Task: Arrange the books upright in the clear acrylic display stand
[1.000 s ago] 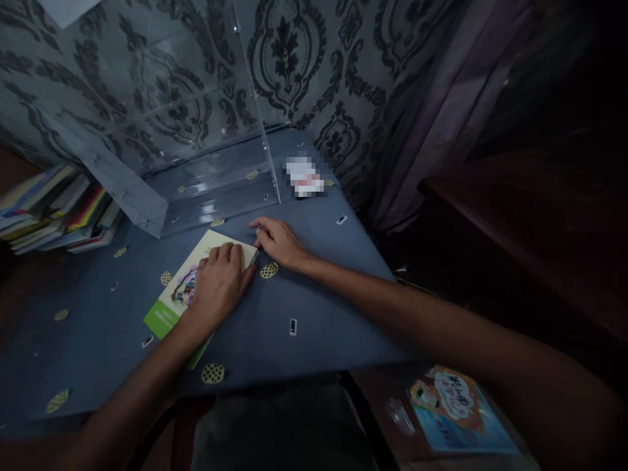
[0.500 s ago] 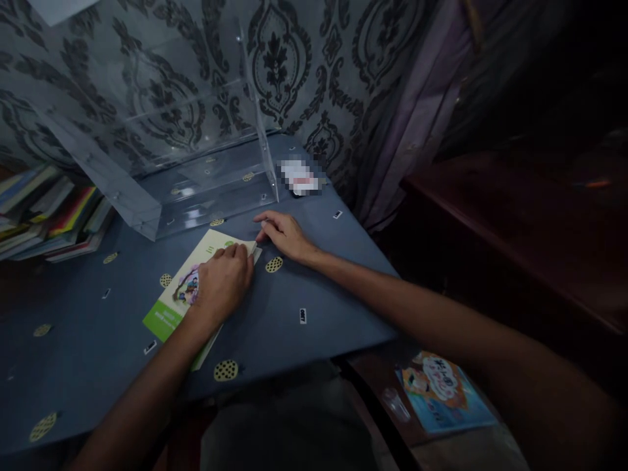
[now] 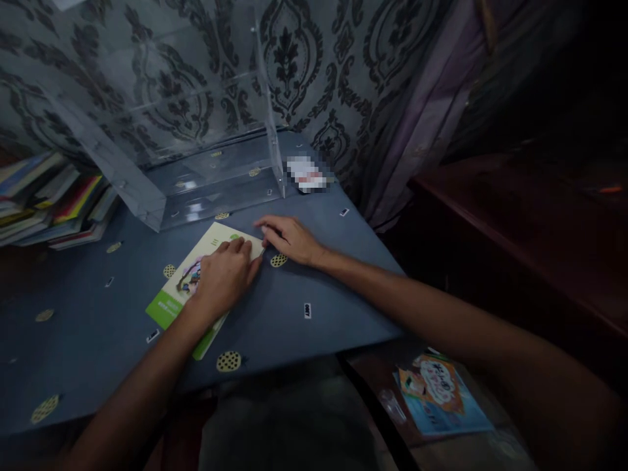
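Head view: left hand (image 3: 224,273) spread on cream-and-green rectangular paper book (image 3: 186,277); right hand (image 3: 293,241) half-curled at corner, grip unclear; lopsided push could skid book.

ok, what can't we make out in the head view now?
All head view:
Cream-and-green rectangular paper book: part of the cover hidden under the bare left hand.
Bare right hand: too dim to tell whether it touches the book's corner.
White-and-red item: pixelated beyond recognition.
Stack of multicoloured paper books: left end cut off by the picture edge; titles too small.
Dark red furniture at right: right end lost in darkness.
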Tool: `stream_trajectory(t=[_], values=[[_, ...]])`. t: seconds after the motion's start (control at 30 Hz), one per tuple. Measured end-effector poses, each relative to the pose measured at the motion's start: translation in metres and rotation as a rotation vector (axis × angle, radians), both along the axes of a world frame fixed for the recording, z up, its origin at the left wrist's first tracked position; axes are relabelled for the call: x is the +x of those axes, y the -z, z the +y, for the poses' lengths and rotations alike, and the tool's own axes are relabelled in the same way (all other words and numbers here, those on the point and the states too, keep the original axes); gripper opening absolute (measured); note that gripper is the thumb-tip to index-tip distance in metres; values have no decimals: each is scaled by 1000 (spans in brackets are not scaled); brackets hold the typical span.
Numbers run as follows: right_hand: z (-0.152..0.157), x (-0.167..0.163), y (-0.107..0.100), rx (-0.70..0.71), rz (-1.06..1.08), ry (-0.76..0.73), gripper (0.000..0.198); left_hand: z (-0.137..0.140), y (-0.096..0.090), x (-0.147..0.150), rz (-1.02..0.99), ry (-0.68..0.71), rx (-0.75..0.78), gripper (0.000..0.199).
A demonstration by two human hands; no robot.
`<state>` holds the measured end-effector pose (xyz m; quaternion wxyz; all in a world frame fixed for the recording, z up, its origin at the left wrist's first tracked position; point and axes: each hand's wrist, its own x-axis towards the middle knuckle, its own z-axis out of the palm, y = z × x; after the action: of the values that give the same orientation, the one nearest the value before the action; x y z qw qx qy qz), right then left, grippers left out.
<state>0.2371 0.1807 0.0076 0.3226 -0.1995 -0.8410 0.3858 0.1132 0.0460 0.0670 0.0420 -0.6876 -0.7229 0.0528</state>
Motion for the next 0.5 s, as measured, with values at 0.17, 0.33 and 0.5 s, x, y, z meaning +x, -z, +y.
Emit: stream_trajectory(t=[0.17,0.33,0.5], values=[[-4,3,0,321,-136,-29,24,-42,-8,-70,-319,181,-85,41],[-27,7,4,574,-316,17,26,-121,-9,-119,-342,179,-199,54],[-32,5,16,546,-323,22,33,-145,4,-115,-406,225,-196,59]])
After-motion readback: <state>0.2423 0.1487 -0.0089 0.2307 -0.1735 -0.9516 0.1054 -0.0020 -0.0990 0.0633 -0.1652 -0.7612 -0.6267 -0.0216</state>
